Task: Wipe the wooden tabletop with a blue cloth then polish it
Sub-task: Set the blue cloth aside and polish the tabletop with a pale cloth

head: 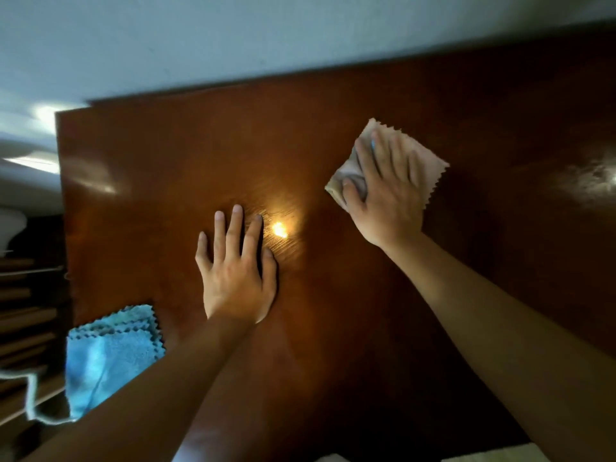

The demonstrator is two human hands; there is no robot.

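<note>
The dark glossy wooden tabletop fills most of the view. My left hand lies flat on it near the middle, fingers spread, holding nothing. My right hand presses a pale pink cloth with zigzag edges against the wood, further back and to the right. Its thumb pinches a fold at the cloth's left side. The folded blue cloth lies at the table's near left corner, hanging partly over the edge, with my left forearm crossing its lower corner.
A lamp's bright reflection shines on the wood just right of my left fingers. A pale wall runs behind the table's far edge. Left of the table are wooden slats and a white object.
</note>
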